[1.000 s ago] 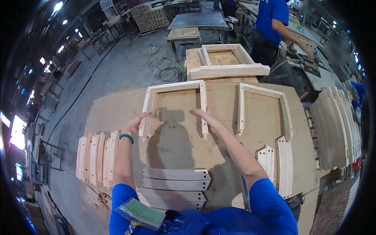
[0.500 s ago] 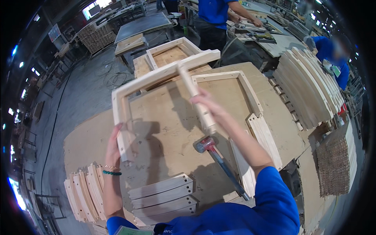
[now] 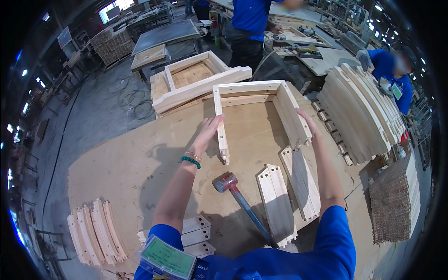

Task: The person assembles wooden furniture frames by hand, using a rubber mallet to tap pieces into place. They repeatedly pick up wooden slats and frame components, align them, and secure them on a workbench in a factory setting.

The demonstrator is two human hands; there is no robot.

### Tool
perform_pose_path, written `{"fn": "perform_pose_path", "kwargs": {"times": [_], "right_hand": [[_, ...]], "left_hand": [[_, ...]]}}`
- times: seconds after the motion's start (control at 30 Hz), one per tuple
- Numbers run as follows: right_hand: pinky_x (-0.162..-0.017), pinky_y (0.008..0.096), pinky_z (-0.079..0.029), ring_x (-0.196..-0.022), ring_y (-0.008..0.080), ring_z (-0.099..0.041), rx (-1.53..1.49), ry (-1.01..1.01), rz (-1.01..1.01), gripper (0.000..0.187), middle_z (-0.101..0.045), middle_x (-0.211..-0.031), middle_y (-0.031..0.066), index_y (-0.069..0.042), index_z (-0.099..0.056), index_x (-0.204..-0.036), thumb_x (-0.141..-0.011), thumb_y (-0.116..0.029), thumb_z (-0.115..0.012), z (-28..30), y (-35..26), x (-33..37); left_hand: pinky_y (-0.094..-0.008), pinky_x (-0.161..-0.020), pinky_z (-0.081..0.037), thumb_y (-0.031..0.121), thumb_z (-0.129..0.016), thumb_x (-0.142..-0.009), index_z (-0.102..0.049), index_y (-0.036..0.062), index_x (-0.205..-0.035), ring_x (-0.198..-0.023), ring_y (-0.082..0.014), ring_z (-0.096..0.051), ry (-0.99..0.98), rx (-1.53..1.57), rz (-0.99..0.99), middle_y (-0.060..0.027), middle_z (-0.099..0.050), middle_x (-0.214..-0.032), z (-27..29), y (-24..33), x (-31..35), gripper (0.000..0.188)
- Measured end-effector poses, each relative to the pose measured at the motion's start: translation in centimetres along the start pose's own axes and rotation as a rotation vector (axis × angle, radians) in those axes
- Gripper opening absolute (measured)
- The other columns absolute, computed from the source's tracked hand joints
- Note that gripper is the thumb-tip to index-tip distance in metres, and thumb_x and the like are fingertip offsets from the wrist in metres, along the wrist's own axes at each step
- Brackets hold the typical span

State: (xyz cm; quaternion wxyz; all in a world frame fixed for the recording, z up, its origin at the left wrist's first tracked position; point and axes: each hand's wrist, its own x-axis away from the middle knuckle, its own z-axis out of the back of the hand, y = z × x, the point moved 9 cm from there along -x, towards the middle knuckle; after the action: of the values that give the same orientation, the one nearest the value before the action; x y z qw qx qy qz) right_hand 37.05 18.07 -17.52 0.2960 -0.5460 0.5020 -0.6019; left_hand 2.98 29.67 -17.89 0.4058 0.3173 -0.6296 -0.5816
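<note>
Both my hands are on a three-sided pale wooden frame [image 3: 252, 87], its open end toward me. My left hand [image 3: 208, 131] grips its left leg, and my right hand [image 3: 309, 123] holds the outer side of its right leg. Another three-sided frame shows just behind or under it. A mallet [image 3: 227, 182] with a reddish head and blue-grey handle lies on the board nearer to me. Beside it are flat wooden slats [image 3: 276, 200] with dark holes at their ends. More drilled slats [image 3: 196, 232] lie partly hidden below my left forearm.
Assembled frames [image 3: 200, 86] are piled at the table's far left. Curved wooden pieces [image 3: 97, 232] lie at the near left on the brown tabletop [image 3: 121, 163]. Tall stacks of curved boards [image 3: 357, 114] stand at the right, where a person [image 3: 389, 70] works. Another person [image 3: 249, 23] stands beyond the table.
The frame my hands held at the left now rests on the far-left pile, released. My hands have moved right onto the other frame. The person at the right has reached toward the stacked boards.
</note>
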Motion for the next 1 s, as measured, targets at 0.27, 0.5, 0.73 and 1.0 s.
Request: {"fn": "perform_pose_path", "kwargs": {"times": [0.27, 0.5, 0.73, 1.0], "right_hand": [[-0.09, 0.0348, -0.044, -0.108, 0.0233, -0.053, -0.171, 0.006, 0.073, 0.093, -0.054, -0.126, 0.0124, -0.011, -0.044, -0.141, -0.078, -0.078, -0.048, 5.1, 3.3, -5.1], [-0.083, 0.0328, -0.046, -0.101, 0.0192, -0.053, -0.126, -0.135, 0.028, 0.094, -0.054, -0.117, 0.0099, -0.008, -0.045, -0.138, -0.076, -0.079, -0.05, -8.9, 1.9, -2.0], [-0.076, 0.0302, -0.047, -0.09, 0.0147, -0.054, -0.149, -0.463, -0.127, 0.08, -0.055, -0.1, 0.0034, -0.008, -0.05, -0.124, -0.077, -0.073, -0.058, -33.6, 3.6, 8.1], [-0.072, 0.0317, -0.046, -0.086, 0.0144, -0.052, -0.149, -0.582, -0.148, 0.072, -0.052, -0.097, 0.0036, -0.01, -0.047, -0.123, -0.083, -0.069, -0.049, -48.4, 11.9, 6.2]], "left_hand": [[-0.0307, -0.076, -0.044, 0.077, -0.059, -0.072, -0.055, 0.011, -0.117, -0.087, -0.0141, -0.049, -0.115, 0.468, 0.228, -0.0035, -0.052, -0.098, -4.9, -1.2, 1.1, 0.08], [-0.0283, -0.062, -0.05, 0.069, -0.058, -0.078, -0.051, 0.0101, -0.121, -0.076, -0.0137, -0.055, 0.238, 0.404, 0.244, -0.0041, -0.053, -0.095, 7.5, 0.8, 12.8, 0.073], [-0.0269, -0.065, -0.051, 0.062, -0.061, -0.08, -0.053, 0.0089, -0.125, -0.08, -0.0146, -0.058, 0.581, 0.471, 0.134, -0.0059, -0.057, -0.101, 25.7, -2.8, 28.7, 0.07], [-0.0271, -0.074, -0.05, 0.06, -0.062, -0.081, -0.057, 0.0079, -0.122, -0.085, -0.0148, -0.059, 0.794, 0.416, 0.142, -0.0054, -0.061, -0.104, 36.6, -6.4, 34.8, 0.066]]}}
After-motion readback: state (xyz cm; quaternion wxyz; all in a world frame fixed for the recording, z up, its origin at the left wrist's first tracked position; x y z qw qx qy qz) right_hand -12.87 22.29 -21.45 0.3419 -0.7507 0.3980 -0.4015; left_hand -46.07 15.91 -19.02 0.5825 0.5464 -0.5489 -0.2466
